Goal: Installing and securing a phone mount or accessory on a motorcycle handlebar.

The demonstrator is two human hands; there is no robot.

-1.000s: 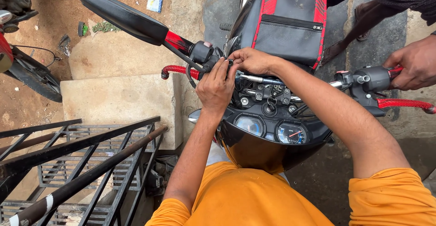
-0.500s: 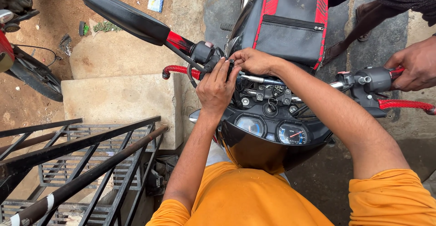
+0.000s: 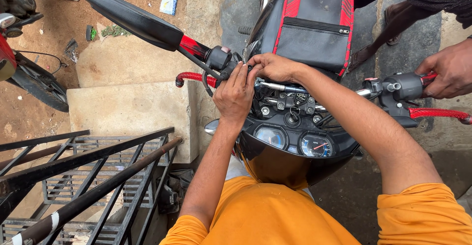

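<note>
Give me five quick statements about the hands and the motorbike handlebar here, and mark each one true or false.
1. Both of the person's hands meet at the switch housing on one end of the handlebar. True.
2. The left hand rests on the gauges. False: it is up at the housing, above the gauges.
3. Another person's hand holds the far handlebar grip. True.
4. The brake lever near that other hand is blue. False: it is red.
5. The right hand holds a hammer. False: no tool shows in it; its fingertips press by the housing.
</note>
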